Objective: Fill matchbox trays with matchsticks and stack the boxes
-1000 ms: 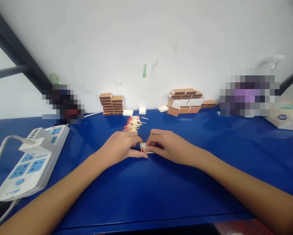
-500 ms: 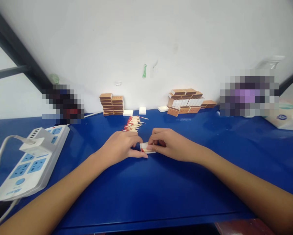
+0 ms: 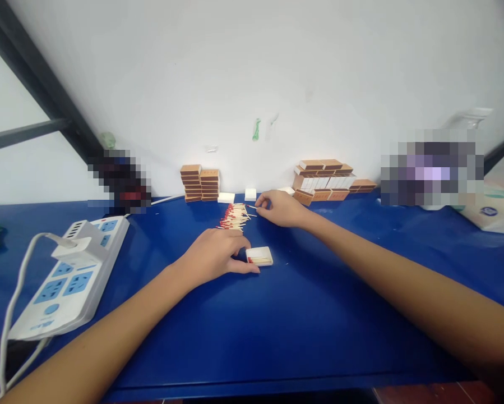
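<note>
My left hand (image 3: 218,255) rests on the blue table. Its thumb and fingers hold the left end of a small white matchbox tray (image 3: 267,251). A few red-tipped matches (image 3: 258,260) lie lengthwise along the tray's near side. Behind it is a heap of loose matches (image 3: 235,216), their red heads mostly toward the left. At the heap's right edge, my right hand (image 3: 279,207) pinches the end of a single match (image 3: 252,207) between thumb and forefinger. Its other fingers are curled.
Stacked brown matchboxes (image 3: 209,184) stand by the wall, with a larger stack (image 3: 325,180) to the right. White trays (image 3: 226,198) lie between them. At left is a power strip (image 3: 73,275) with a white cable. A tissue pack (image 3: 493,210) is at far right.
My right hand has left the tray and moved up and away to the match heap, taking hold of a match. My left hand stays at the tray. The view has shifted slightly.
</note>
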The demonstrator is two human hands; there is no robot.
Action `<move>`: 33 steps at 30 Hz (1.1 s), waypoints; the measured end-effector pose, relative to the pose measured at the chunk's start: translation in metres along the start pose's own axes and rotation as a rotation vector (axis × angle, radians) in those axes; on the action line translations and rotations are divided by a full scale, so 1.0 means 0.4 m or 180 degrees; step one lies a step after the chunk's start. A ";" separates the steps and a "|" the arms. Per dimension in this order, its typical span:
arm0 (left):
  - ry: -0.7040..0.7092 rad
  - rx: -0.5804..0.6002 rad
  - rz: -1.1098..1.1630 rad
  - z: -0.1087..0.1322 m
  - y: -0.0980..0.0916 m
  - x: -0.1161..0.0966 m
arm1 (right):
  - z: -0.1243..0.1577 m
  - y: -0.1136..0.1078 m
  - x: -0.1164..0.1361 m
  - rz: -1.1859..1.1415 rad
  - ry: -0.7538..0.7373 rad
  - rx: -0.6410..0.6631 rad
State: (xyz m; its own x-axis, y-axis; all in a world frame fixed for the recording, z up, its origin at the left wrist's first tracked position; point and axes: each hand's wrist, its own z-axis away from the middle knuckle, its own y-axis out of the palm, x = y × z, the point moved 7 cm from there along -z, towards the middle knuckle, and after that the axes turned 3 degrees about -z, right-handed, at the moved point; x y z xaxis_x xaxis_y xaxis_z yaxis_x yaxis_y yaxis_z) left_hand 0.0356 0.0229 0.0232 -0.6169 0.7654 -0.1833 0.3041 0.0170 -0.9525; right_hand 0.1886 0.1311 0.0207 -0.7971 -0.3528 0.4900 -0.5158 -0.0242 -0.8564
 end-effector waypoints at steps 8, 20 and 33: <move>-0.0075 0.0112 -0.0044 0.000 0.008 0.006 | -0.072 0.032 0.049 0.0275 0.0475 0.0229; -0.0020 0.0054 -0.0097 0.002 0.012 0.007 | -0.066 0.039 0.043 0.0448 0.0560 0.0497; -0.0110 0.0122 -0.0112 0.001 0.012 0.010 | -0.040 0.020 0.063 0.0331 0.0210 0.0657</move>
State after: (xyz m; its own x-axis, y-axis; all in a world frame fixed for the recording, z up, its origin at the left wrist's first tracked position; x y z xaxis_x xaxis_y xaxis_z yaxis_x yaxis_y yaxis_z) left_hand 0.0344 0.0259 0.0176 -0.6517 0.7420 -0.1572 0.2542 0.0183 -0.9670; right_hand 0.1595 0.1369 0.0288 -0.8649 -0.3016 0.4012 -0.3601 -0.1840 -0.9146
